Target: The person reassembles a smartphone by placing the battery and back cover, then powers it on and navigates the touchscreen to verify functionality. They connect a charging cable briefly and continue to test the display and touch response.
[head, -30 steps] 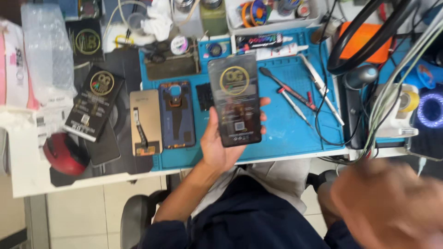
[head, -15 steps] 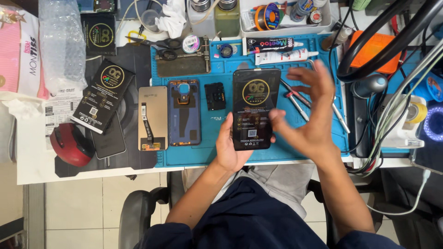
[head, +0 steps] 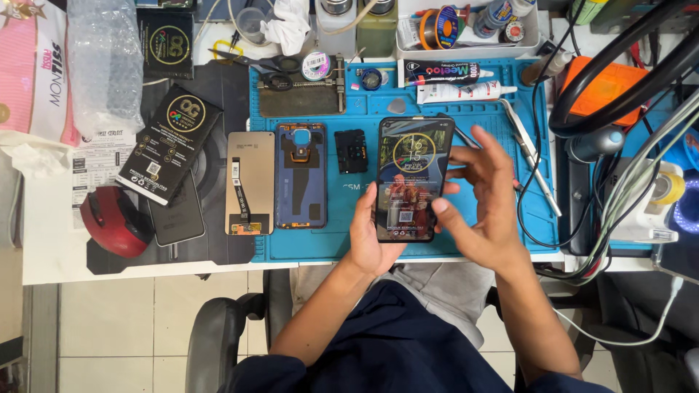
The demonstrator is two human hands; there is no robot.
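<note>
Holding a dark smartphone [head: 413, 178] upright over the front edge of the blue work mat [head: 539, 218], my left hand [head: 371, 236] cups it from below, thumb along its left edge and fingers wrapped behind it, clamped on the phone. My right hand [head: 484, 200] hovers just beside the phone's right edge, fingers spread apart, thumb tip meeting the lower right side of the lit screen.

Head view, containers: 1 white tray [head: 466, 49] at the back of the bench carries a spool of orange wire [head: 439, 26], small round tins and bottles. 2 glue tubes [head: 455, 81] lie on the mat just in front of it. 1 clear bubble-wrap bag [head: 105, 62] sits at far left beside a pink tissue pack [head: 33, 73]; what the bag contains I cannot tell. 1 black flat box [head: 169, 142] rests tilted on a dark pad.

Left of the phone on the mat lie a small black part [head: 351, 151], a blue phone back frame [head: 300, 175] and a tan display panel [head: 250, 182].
</note>
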